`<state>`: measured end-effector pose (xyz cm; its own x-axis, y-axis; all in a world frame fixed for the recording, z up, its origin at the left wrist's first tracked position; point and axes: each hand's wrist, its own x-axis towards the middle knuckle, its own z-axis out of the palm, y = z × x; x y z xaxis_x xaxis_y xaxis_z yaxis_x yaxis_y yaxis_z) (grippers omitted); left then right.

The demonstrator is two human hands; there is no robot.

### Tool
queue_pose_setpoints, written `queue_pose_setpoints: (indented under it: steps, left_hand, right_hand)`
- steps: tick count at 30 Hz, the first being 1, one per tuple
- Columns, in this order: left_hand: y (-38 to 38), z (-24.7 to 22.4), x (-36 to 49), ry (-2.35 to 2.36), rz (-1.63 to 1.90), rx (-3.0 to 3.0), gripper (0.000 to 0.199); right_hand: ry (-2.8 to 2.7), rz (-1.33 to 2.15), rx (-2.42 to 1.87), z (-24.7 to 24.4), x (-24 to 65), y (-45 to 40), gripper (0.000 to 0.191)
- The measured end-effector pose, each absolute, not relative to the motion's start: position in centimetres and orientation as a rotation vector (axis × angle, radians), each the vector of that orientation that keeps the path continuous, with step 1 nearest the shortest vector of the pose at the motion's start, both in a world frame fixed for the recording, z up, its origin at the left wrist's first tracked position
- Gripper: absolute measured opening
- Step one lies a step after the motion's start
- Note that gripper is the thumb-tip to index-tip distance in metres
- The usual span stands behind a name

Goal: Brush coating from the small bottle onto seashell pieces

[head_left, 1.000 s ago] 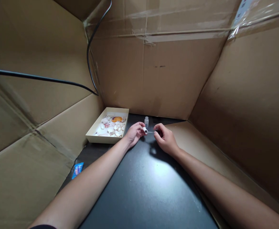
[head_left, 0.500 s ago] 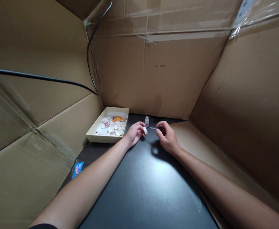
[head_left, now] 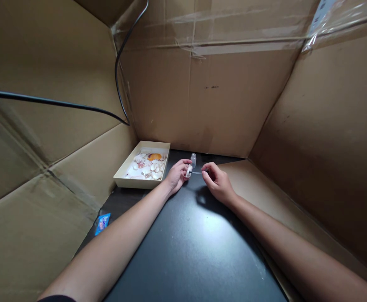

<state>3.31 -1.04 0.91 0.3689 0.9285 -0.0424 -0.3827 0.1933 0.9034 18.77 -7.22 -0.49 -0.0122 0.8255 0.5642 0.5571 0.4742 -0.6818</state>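
Note:
A small whitish seashell (head_left: 189,171) is pinched in the fingertips of my left hand (head_left: 176,177). Opposite it, the closed fingers of my right hand (head_left: 218,183) grip a small applicator brush (head_left: 197,173) with a thin pale stem and a dark tip. The brush points left, its tip at the shell; whether the two touch I cannot tell. Just behind the shell, a little clear bottle (head_left: 193,160) stands upright without a cap. My right fingers mostly hide the brush's dark handle end.
To the left of my hands sits a cream tray (head_left: 136,183) with many shells and an orange piece. A blue packet (head_left: 102,224) lies by my left forearm. Cardboard walls (head_left: 196,100) enclose the dark table (head_left: 189,251); a black cable (head_left: 117,75) hangs at the left.
My right hand has moved slightly left, bringing the brush tip to the shell. My left hand has turned the shell a little toward the brush. The bottle and tray have stayed put.

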Motion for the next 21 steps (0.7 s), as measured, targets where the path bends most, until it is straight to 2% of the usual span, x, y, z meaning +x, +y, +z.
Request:
queue_pose_setpoints:
  steps: [21]
  left_hand:
    - [-0.82, 0.73, 3.20, 0.707, 0.989, 0.967, 0.021]
  right_hand:
    - [-1.692, 0.255, -1.243, -0.61, 18.62, -7.31, 0.017]
